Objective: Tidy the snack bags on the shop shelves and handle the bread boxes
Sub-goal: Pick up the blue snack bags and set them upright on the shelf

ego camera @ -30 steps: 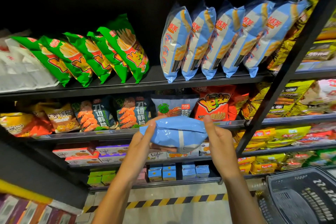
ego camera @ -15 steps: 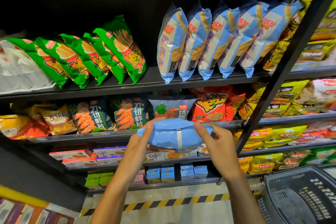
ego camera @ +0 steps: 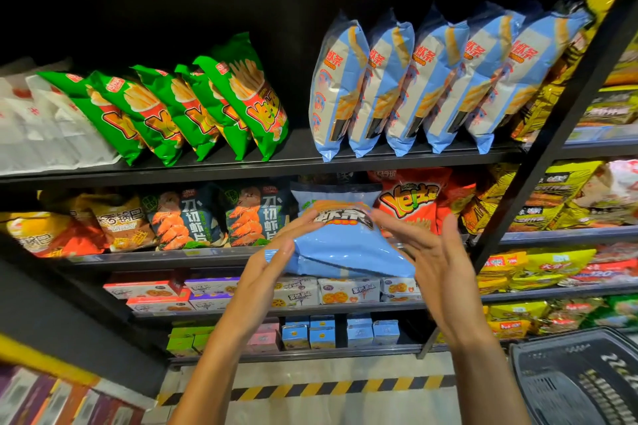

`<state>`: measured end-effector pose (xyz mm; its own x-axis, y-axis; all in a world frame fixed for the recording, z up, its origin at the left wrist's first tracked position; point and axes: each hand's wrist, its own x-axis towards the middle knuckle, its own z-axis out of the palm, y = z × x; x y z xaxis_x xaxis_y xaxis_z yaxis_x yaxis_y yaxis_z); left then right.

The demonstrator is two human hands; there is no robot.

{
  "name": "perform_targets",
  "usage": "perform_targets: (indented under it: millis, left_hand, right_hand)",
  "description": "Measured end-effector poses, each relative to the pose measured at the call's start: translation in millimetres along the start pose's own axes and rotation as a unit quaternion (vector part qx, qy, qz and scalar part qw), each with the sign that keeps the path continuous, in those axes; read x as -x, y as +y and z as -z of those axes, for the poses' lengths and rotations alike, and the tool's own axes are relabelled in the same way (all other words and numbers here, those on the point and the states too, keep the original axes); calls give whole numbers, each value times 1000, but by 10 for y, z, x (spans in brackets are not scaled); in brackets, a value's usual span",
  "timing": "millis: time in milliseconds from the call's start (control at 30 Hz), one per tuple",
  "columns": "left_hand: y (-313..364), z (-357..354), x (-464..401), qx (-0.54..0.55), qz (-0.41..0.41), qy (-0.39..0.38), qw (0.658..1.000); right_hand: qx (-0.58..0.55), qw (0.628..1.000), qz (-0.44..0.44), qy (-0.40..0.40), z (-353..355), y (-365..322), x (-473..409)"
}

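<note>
A light-blue snack bag (ego camera: pixel 345 248) is held in front of the second shelf (ego camera: pixel 155 257), gripped underneath by the left hand (ego camera: pixel 272 262), touched by the right hand (ego camera: pixel 435 262) with straightened fingers

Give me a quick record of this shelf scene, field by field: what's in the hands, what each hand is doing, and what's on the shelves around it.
held item: blue snack bag, in front of the second shelf
left hand: left hand holds the bag's lower left end
right hand: right hand against the bag's right side, fingers straight
top shelf left: green snack bags, leaning in a row
top shelf right: five blue-and-white snack bags, upright in a row
lower shelves: small boxes
bottom right: dark shopping basket
</note>
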<state>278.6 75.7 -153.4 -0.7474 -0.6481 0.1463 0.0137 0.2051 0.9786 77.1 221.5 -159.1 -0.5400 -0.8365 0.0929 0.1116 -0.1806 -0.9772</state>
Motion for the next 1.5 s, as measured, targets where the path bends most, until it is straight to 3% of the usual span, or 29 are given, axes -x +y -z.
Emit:
perform_targets:
  millis: [100,233,333,533,700,867,1000,1100,1300,1500]
  left_hand:
    - [14,-11,11,-45,-49,-12,998]
    - [15,34,10,-77,-82,-63,992]
    - [-81,240,-54,-69,-69,-91,991]
    - [-125,571,-252,18,22,-58,998]
    - [-8,747,-574,15,83,-40,996]
    - [341,866,-878,86,64,-62,992]
    - [513,931,-1085,103,0,15,995]
    - [586,1013,-1206,88,-71,76,991]
    - [575,989,-1605,0,-176,199,964]
    - [486,834,-2065,-42,-220,245,943]
  right_hand:
    - [2,996,-87,16,36,29,-95]
    - [46,986,-152,-45,-55,93,-154]
    - [25,992,-102,-66,-151,112,-173]
    - [35,996,14,-82,-355,64,-254]
    - [62,992,66,-93,-498,-84,-507]
    - [101,979,109,-142,-619,-263,-871]
    - [116,970,142,-159,-717,-447,-1194]
    - [116,974,169,-93,-737,-551,-1404]
    - [158,944,237,164,-869,-676,-1870]
    - [248,897,275,243,-996,-572,-2329]
